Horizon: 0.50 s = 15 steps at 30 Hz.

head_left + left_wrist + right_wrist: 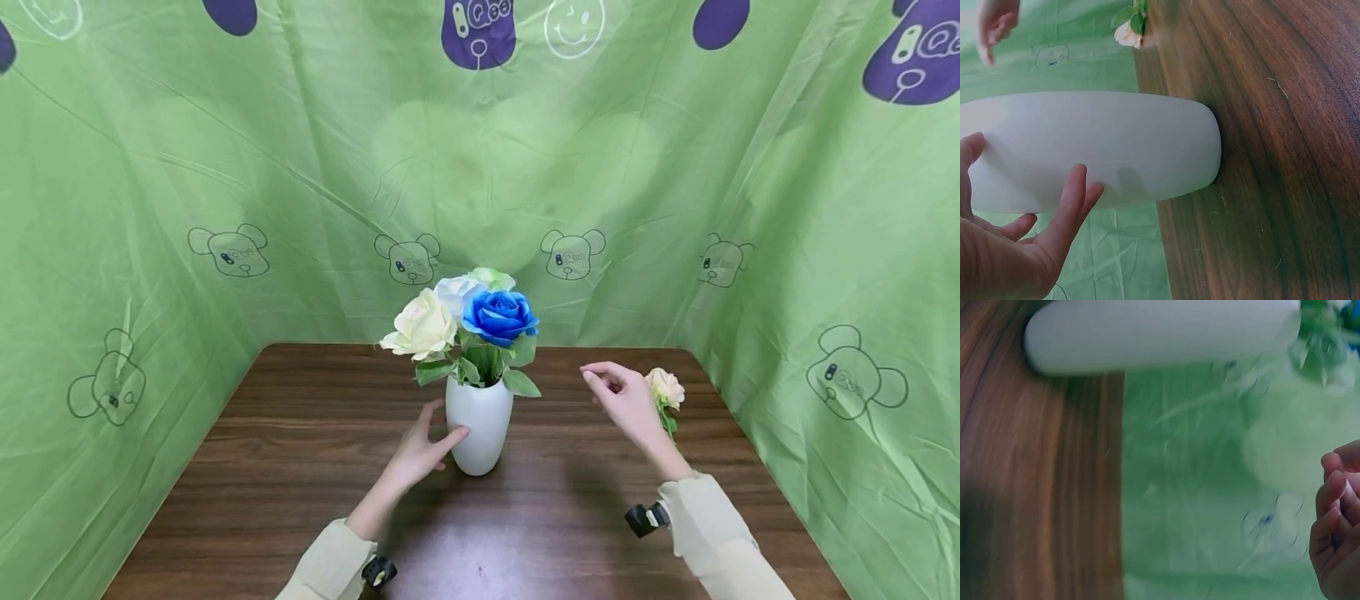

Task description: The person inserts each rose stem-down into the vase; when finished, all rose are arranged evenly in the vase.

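Note:
A white vase [480, 425] stands upright on the table, holding a cream rose [422, 327], a bright blue rose [501, 317], a pale blue one [459, 292] and a light green flower [493, 277]. My left hand [420, 446] holds the vase at its left side, thumb over the front and the other fingers spread against it [1075, 187]. To the right of the vase, my right hand [622, 396] is raised over the table with loosely curled fingers and nothing between them. A peach rose [666, 388] lies beside it, its stem partly hidden behind the right wrist.
The dark wooden table [300, 433] reaches back to a green printed cloth [315, 250] that hangs on three sides. Black wrist cameras [647, 519] sit under both sleeves. A few thin fibres [1279, 86] lie on the wood.

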{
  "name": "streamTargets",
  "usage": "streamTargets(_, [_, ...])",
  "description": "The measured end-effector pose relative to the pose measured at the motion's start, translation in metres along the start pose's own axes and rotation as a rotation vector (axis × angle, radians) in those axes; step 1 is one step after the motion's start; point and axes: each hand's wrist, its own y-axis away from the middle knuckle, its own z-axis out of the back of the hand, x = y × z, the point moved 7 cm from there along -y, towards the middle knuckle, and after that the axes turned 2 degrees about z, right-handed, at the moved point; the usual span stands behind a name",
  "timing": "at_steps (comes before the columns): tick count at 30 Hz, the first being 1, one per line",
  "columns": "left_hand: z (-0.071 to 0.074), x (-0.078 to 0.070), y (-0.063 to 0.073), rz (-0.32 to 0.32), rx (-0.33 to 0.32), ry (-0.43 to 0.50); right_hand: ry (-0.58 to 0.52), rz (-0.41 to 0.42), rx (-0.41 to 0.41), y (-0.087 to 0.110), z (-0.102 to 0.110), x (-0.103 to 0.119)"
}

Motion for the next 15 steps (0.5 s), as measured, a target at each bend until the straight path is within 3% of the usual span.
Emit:
streamTargets(6, [0.000, 0.001, 0.000, -0.004, -0.004, 0.006, 0.042, -0.112, 0.021, 0.012, 0.014, -0.045])
streamTargets(15, [0.000, 0.002, 0.000, 0.005, 0.009, 0.010, 0.270, -0.223, 0.011, 0.034, 0.031, -0.109])
